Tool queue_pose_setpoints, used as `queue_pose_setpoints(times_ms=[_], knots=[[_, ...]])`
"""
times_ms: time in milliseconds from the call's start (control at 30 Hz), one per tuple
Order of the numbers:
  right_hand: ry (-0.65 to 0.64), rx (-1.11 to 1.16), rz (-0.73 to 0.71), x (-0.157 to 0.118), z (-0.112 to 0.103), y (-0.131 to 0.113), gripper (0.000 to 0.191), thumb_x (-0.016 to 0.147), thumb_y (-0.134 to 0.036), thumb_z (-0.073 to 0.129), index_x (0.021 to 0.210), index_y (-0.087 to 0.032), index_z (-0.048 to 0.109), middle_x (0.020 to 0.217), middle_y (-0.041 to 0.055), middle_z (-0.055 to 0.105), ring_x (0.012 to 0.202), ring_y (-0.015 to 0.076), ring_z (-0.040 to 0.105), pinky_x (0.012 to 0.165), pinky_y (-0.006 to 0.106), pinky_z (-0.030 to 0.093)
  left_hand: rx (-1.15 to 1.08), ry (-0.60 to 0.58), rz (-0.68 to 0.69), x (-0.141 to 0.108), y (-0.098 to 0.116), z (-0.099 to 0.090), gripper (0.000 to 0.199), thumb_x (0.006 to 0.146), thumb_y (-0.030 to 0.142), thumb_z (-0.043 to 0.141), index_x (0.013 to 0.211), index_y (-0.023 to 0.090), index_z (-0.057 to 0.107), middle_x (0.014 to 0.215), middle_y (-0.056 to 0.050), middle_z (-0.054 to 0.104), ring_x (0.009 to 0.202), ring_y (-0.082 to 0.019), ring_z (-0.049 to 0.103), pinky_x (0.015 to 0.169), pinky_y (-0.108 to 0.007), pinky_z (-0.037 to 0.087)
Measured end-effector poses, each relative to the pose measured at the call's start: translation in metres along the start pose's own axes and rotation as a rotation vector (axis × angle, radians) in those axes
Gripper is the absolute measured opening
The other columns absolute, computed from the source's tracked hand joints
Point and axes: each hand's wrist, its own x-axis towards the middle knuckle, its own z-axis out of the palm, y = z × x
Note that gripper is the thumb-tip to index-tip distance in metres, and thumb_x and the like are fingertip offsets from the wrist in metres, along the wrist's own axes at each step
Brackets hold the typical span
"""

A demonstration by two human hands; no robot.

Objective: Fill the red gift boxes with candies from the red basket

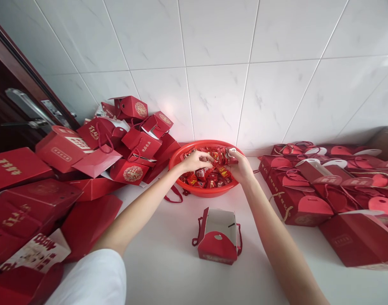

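Note:
A red plastic basket (206,191) full of wrapped candies (209,176) stands against the tiled wall. Over its left part, my left hand (197,161) has its fingers bent together among the candies; what they pinch is hidden. At the basket's right side, my right hand (243,168) is closed on a wrapped candy (232,151) with a white and dark end showing. Nearer to me, an open red gift box (217,250) with dark red rope handles stands upright. Its pale inside is visible, with a small dark slot in the wall.
Many red gift boxes (141,144) lie piled at the left, some open and tilted. Closed red boxes with rope handles (314,209) stand in rows at the right. A dark door with a metal handle (25,101) is at the far left.

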Motion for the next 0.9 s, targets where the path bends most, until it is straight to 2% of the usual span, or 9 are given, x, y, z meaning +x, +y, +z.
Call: queue_pose_setpoints(times_ms=[167,267,333,400,467,567,667,767,900], knots=[[0.0,-0.009,-0.009,0.001,-0.001,0.001,0.023,0.062,-0.032,0.082,0.07,-0.023,0.063,0.071,-0.0048,0.065,0.068,0.0148,0.061,0.06,0.028,0.054,0.147,-0.217,0.054,-0.005,0.002,-0.001,0.037,0.063,0.014,0.068,0.098,0.018,0.079,0.098,-0.003,0.075,0.074,-0.016,0.062,0.068,-0.026,0.046],[0.009,-0.006,-0.009,0.001,0.0,0.001,0.021,0.062,-0.032,0.081,0.074,-0.024,0.066,0.073,-0.0042,0.065,0.071,0.0155,0.061,0.059,0.027,0.053,0.258,-0.422,0.012,-0.008,0.008,0.003,0.031,0.063,0.01,0.061,0.086,0.019,0.08,0.09,-0.002,0.076,0.072,-0.016,0.064,0.065,-0.024,0.046],[0.004,0.007,-0.012,0.001,-0.001,0.001,0.02,0.062,-0.031,0.081,0.074,-0.024,0.067,0.075,-0.0034,0.066,0.074,0.0163,0.061,0.06,0.028,0.054,0.355,-0.581,-0.083,-0.012,0.014,0.008,0.029,0.063,0.011,0.059,0.08,0.019,0.08,0.079,-0.002,0.075,0.066,-0.017,0.064,0.059,-0.024,0.045],[-0.005,0.013,-0.018,0.001,-0.001,0.002,0.02,0.061,-0.031,0.081,0.073,-0.024,0.066,0.077,-0.0032,0.067,0.077,0.0171,0.062,0.063,0.029,0.055,0.428,-0.665,-0.173,-0.014,0.02,0.015,0.032,0.061,0.01,0.058,0.082,0.02,0.08,0.074,-0.003,0.075,0.059,-0.018,0.063,0.054,-0.025,0.043],[-0.012,0.011,-0.02,0.002,-0.002,0.002,0.02,0.062,-0.031,0.08,0.073,-0.024,0.066,0.078,-0.0033,0.067,0.078,0.0174,0.062,0.064,0.029,0.055,0.464,-0.657,-0.207,-0.016,0.024,0.022,0.037,0.059,0.007,0.058,0.085,0.02,0.08,0.075,-0.004,0.075,0.057,-0.019,0.063,0.052,-0.026,0.042],[-0.007,0.003,-0.015,0.002,-0.002,0.002,0.018,0.062,-0.031,0.079,0.073,-0.024,0.066,0.074,-0.0037,0.066,0.073,0.0166,0.061,0.063,0.028,0.054,0.447,-0.592,-0.187,-0.015,0.025,0.028,0.034,0.056,0.005,0.059,0.08,0.02,0.079,0.076,-0.006,0.075,0.062,-0.02,0.065,0.058,-0.027,0.046],[0.002,-0.011,-0.014,0.002,-0.001,0.002,0.017,0.062,-0.031,0.078,0.072,-0.024,0.066,0.07,-0.0042,0.064,0.068,0.0155,0.058,0.06,0.029,0.053,0.469,-0.629,-0.242,-0.013,0.026,0.03,0.027,0.057,0.007,0.063,0.076,0.019,0.078,0.068,-0.007,0.072,0.06,-0.023,0.064,0.063,-0.032,0.049],[-0.009,-0.016,-0.015,0.001,0.0,0.001,0.019,0.062,-0.032,0.079,0.073,-0.024,0.066,0.072,-0.0038,0.063,0.069,0.0156,0.058,0.059,0.028,0.053,0.602,-0.685,-0.292,-0.009,0.028,0.031,0.022,0.058,0.007,0.064,0.073,0.017,0.076,0.066,-0.009,0.07,0.055,-0.025,0.062,0.06,-0.036,0.048],[-0.012,-0.006,-0.013,-0.001,0.001,0.0,0.02,0.06,-0.033,0.08,0.074,-0.023,0.068,0.075,-0.003,0.065,0.072,0.0161,0.059,0.06,0.028,0.053,0.691,-0.641,-0.249,-0.007,0.032,0.038,0.019,0.06,0.006,0.062,0.073,0.015,0.074,0.075,-0.013,0.072,0.06,-0.026,0.064,0.062,-0.037,0.048]])
